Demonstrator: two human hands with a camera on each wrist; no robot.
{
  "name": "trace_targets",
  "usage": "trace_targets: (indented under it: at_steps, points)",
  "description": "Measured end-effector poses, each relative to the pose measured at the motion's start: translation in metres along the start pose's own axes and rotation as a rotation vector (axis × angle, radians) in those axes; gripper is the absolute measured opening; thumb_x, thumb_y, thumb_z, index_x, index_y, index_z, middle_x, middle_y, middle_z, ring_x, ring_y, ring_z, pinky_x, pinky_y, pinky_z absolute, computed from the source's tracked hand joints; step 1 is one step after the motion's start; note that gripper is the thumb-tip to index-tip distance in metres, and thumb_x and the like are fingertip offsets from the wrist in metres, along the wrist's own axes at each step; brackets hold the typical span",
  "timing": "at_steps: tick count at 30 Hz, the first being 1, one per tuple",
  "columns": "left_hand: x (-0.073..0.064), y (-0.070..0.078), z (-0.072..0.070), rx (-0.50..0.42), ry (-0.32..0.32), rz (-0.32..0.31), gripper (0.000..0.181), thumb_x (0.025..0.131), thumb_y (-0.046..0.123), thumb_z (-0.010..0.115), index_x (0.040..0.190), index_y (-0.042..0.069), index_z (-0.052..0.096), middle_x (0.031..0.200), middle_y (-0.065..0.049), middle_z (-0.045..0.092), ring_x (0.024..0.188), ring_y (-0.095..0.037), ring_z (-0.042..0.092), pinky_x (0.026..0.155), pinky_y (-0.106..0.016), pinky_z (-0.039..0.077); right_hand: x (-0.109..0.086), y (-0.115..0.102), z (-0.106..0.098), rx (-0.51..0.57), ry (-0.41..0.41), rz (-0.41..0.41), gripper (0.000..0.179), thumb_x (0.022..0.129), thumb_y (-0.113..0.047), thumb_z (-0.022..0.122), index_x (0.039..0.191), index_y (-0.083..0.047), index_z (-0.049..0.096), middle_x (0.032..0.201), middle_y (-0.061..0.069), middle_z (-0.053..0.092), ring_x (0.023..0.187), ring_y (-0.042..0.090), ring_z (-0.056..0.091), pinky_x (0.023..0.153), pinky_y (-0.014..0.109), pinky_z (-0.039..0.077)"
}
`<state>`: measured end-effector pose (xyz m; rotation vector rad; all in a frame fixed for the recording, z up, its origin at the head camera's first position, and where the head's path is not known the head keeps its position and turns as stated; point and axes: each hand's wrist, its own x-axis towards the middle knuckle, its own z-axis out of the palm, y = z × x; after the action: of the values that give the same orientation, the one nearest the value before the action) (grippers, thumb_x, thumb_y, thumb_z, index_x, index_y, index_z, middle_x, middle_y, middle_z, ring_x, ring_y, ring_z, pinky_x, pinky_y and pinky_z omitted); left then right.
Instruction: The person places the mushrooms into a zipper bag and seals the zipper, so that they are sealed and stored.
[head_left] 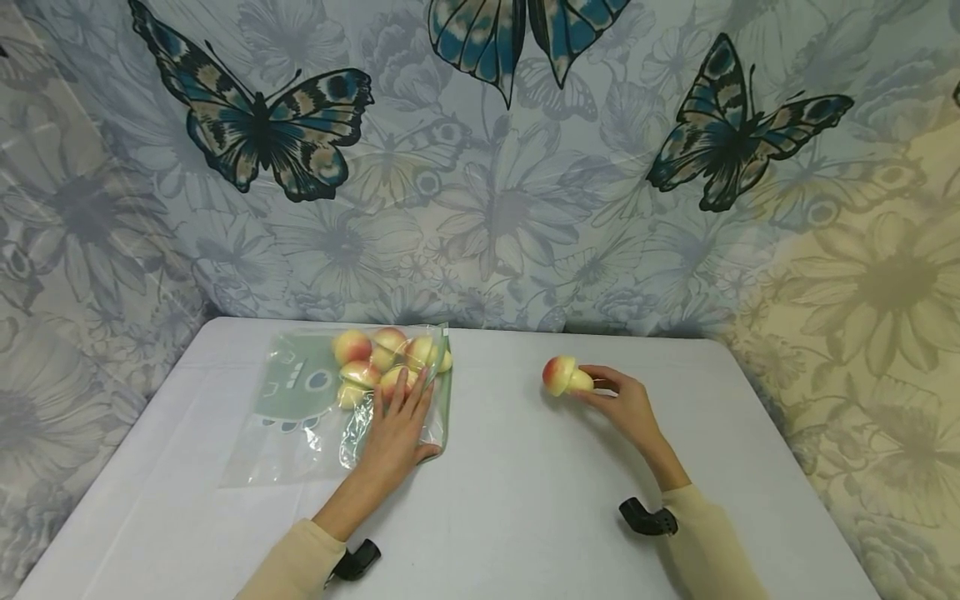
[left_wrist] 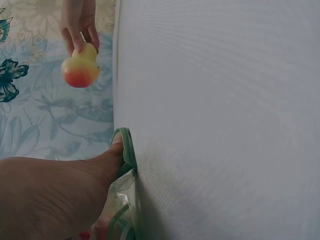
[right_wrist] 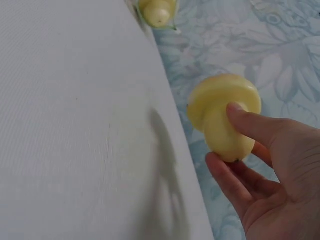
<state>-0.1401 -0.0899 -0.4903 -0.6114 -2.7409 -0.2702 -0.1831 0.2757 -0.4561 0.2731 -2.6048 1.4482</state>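
Note:
My right hand (head_left: 624, 408) pinches a toy mushroom (right_wrist: 225, 117) by its pale yellow stem, thumb on one side and fingers on the other. Its rounded cap, yellow blending to red, points left, and it is held above the table. My left hand (head_left: 397, 433) lies with fingers stretched out on a clear plastic bag (head_left: 300, 454) with a green edge. In the left wrist view the thumb (left_wrist: 112, 155) is at that green edge. Several more red-and-yellow toy mushrooms (head_left: 352, 347) are inside the bag, partly covered by my fingers.
A white-covered table (head_left: 510, 517) carries the bag at its left half, near the back edge. Behind it rises a flower-patterned backdrop (head_left: 495, 225) with blue butterflies. Black wrist cameras (head_left: 648, 518) sit at both sleeves.

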Motion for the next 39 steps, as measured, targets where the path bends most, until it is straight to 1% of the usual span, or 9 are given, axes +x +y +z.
trace_targets:
  at_steps: [3, 9, 12, 17, 22, 27, 32, 39]
  points:
    - [0.000, 0.000, 0.000, -0.004, -0.002, 0.001, 0.105, 0.066, 0.045, 0.084, 0.150, 0.004, 0.036, 0.161, -0.012, 0.023, 0.148, -0.038, 0.015, 0.111, -0.067, 0.018, 0.003, -0.003, 0.005, 0.024, -0.001, 0.012, 0.045, 0.082, -0.014, 0.080, 0.122, 0.000, 0.066, 0.122, 0.018, 0.065, 0.105, 0.032, 0.063, 0.080, 0.016, 0.052]
    - [0.001, 0.000, 0.000, 0.003, -0.005, -0.004, 0.106, 0.066, 0.046, 0.084, 0.150, 0.004, 0.036, 0.161, -0.012, 0.022, 0.148, -0.037, 0.014, 0.111, -0.067, 0.017, 0.010, -0.005, 0.015, 0.008, -0.003, 0.016, 0.044, 0.081, -0.014, 0.081, 0.121, -0.001, 0.068, 0.121, 0.017, 0.066, 0.104, 0.030, 0.064, 0.080, 0.018, 0.053]
    - [0.001, 0.000, -0.001, 0.005, -0.003, -0.007, 0.106, 0.065, 0.046, 0.084, 0.150, 0.003, 0.037, 0.161, -0.013, 0.022, 0.148, -0.037, 0.014, 0.111, -0.067, 0.018, 0.015, -0.005, 0.022, 0.019, -0.005, 0.008, 0.044, 0.080, -0.013, 0.081, 0.121, 0.000, 0.068, 0.121, 0.018, 0.066, 0.104, 0.031, 0.065, 0.081, 0.021, 0.054]
    - [0.000, 0.001, -0.001, 0.001, -0.003, -0.012, 0.106, 0.064, 0.045, 0.085, 0.149, 0.003, 0.037, 0.161, -0.012, 0.022, 0.148, -0.036, 0.014, 0.111, -0.067, 0.019, 0.023, -0.008, 0.036, 0.023, -0.012, 0.009, 0.045, 0.080, -0.013, 0.082, 0.121, -0.002, 0.068, 0.121, 0.017, 0.066, 0.103, 0.033, 0.066, 0.081, 0.026, 0.055]
    - [0.000, 0.002, -0.002, -0.023, -0.003, -0.020, 0.105, 0.064, 0.043, 0.086, 0.149, 0.003, 0.038, 0.161, -0.013, 0.023, 0.148, -0.036, 0.014, 0.111, -0.067, 0.017, 0.030, -0.012, 0.051, 0.033, -0.030, -0.001, 0.044, 0.081, -0.013, 0.080, 0.122, -0.002, 0.067, 0.123, 0.018, 0.065, 0.105, 0.033, 0.065, 0.086, 0.037, 0.055]
    - [0.000, 0.002, -0.003, -0.031, -0.014, -0.027, 0.104, 0.065, 0.042, 0.086, 0.149, 0.003, 0.038, 0.161, -0.013, 0.022, 0.148, -0.036, 0.014, 0.112, -0.066, 0.017, 0.039, -0.019, 0.068, 0.058, -0.047, -0.002, 0.044, 0.082, -0.013, 0.080, 0.123, -0.002, 0.067, 0.125, 0.019, 0.064, 0.106, 0.035, 0.065, 0.087, 0.042, 0.055]
    - [0.000, 0.002, -0.003, -0.029, -0.005, -0.022, 0.105, 0.064, 0.042, 0.086, 0.149, 0.003, 0.038, 0.161, -0.012, 0.022, 0.148, -0.036, 0.015, 0.111, -0.066, 0.018, 0.046, -0.027, 0.084, 0.062, -0.058, -0.004, 0.043, 0.082, -0.011, 0.080, 0.122, -0.002, 0.068, 0.124, 0.019, 0.065, 0.104, 0.035, 0.066, 0.086, 0.042, 0.055]
    - [0.001, 0.002, -0.003, -0.009, 0.005, -0.018, 0.105, 0.063, 0.043, 0.086, 0.148, 0.003, 0.039, 0.161, -0.012, 0.024, 0.148, -0.035, 0.016, 0.111, -0.066, 0.020, 0.053, -0.032, 0.105, 0.078, -0.069, 0.004, 0.041, 0.081, -0.011, 0.080, 0.119, -0.002, 0.069, 0.121, 0.018, 0.067, 0.101, 0.033, 0.068, 0.085, 0.040, 0.055]
